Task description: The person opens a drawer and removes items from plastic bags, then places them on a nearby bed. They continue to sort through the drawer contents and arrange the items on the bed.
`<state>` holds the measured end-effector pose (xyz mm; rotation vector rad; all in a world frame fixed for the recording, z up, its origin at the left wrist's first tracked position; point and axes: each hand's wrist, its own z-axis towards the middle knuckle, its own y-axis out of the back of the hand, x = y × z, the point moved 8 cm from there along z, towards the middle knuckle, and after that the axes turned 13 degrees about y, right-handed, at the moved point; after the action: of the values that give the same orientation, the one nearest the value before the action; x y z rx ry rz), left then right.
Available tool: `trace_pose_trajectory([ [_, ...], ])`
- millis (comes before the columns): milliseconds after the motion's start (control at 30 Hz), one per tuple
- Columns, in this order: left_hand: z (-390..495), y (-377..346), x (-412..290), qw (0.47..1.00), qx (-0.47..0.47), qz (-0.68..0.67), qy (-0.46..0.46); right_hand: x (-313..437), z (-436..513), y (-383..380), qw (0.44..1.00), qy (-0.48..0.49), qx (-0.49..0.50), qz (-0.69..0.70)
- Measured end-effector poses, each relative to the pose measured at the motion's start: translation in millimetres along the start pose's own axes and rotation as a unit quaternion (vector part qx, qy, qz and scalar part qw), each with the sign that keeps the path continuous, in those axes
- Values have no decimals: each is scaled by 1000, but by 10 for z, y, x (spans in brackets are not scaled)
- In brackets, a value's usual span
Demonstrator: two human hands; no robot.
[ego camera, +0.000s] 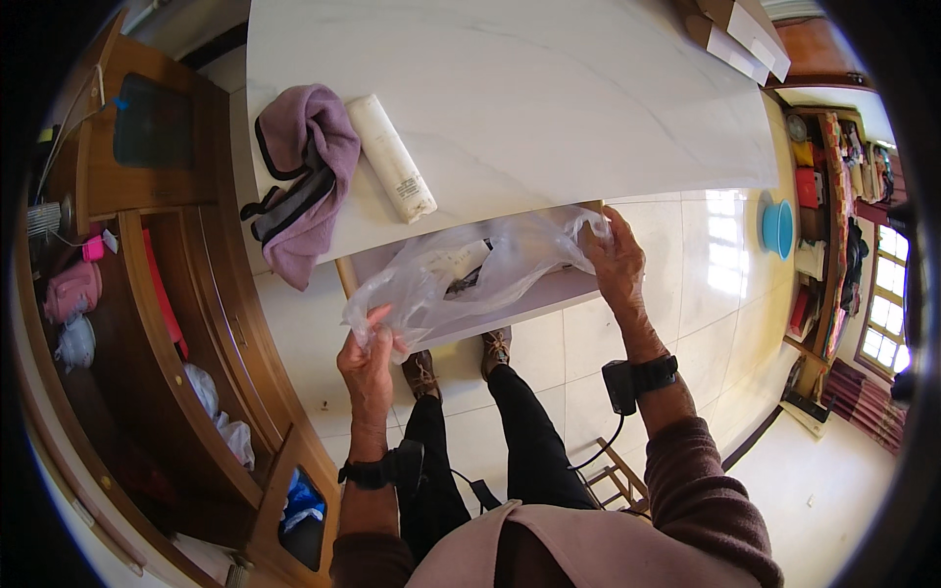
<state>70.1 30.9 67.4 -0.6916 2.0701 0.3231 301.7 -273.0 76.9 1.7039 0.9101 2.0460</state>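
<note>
A clear plastic bag (507, 257) is stretched between both hands above a pulled-out drawer (514, 305) at the table's near edge. My left hand (370, 360) grips the bag's left end, thumb against fingers. The right end is held in my right hand (617, 257), beside the drawer's right corner. Through the film a whitish item and something dark show, too blurred to name; whether they lie in the bag or the drawer I cannot tell. On the table lie a crumpled mauve cloth with dark trim (312, 162) and, to its right, a long white package bearing print (391, 158).
The white marble-patterned table (529, 95) fills the upper middle, with cardboard boxes (735, 40) at its far right corner. An open wooden cabinet (198, 294) stands at left. A wooden stool (617, 478) is behind my right side, and a blue basin (777, 230) sits at right.
</note>
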Motion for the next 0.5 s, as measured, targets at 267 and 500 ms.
trace_pose_trajectory([
  [267, 40, 115, -350, 992, -19, 125, -3, 215, 223, 91, 982, 35, 18, 185],
  [500, -108, -5, -136, 998, 26, 2, 61, 139, 13, 265, 957, -85, -39, 273],
])
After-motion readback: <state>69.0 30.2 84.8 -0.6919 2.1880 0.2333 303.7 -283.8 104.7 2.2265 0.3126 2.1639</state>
